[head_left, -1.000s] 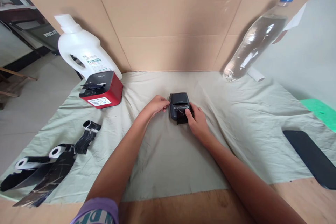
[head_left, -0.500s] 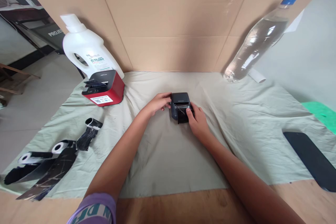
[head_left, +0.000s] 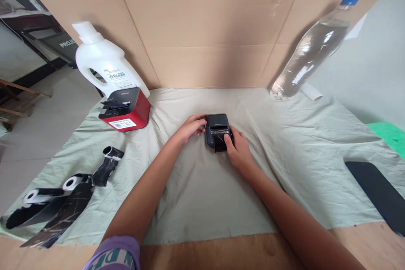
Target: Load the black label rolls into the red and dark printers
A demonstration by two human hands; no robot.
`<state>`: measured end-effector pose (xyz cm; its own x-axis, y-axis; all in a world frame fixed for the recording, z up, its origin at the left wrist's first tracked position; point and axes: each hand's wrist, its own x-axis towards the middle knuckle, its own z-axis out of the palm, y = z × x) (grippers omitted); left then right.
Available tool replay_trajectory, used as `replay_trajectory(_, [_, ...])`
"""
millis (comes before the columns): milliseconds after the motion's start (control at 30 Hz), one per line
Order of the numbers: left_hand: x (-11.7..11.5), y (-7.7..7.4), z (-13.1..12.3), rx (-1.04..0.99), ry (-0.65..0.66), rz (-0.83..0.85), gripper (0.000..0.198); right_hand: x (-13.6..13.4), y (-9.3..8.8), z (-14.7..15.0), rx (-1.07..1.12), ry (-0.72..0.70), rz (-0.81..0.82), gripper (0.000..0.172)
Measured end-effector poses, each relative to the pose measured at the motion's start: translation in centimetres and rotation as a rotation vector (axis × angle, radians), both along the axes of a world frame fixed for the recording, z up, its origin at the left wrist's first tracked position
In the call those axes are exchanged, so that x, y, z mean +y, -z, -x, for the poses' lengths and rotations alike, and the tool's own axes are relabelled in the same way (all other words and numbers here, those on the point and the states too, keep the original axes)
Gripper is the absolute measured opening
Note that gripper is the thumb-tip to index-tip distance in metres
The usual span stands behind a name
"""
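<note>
Head view — left hand [head_left: 190, 128] and right hand [head_left: 240, 152] both grasp the small printer [head_left: 217, 120], right thumb pressing its black strip [head_left: 217, 148]; a skewed pull may tear it.

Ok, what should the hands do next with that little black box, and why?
Probably the right hand should gently ease the black strip out toward the body. Its thumb presses on that strip where it sticks out of the front of the small black printer. The left hand holds the printer's left side, so the printer looks braced.
</note>
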<state>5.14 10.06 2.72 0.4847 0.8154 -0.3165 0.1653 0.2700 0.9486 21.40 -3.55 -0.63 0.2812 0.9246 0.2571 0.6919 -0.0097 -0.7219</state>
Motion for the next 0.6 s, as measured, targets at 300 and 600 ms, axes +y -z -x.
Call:
replay_trajectory(300, [0.7, 0.9, -0.5, 0.005, 0.003, -0.168, 0.032, 0.0, 0.1, -0.1, 0.003, -0.017, -0.025, 0.053])
replay_trajectory(600, [2.4, 3.5, -1.2, 0.028, -0.184, -0.241, 0.025, -0.1, -0.4, 0.1, -0.037, -0.036, -0.009, 0.052])
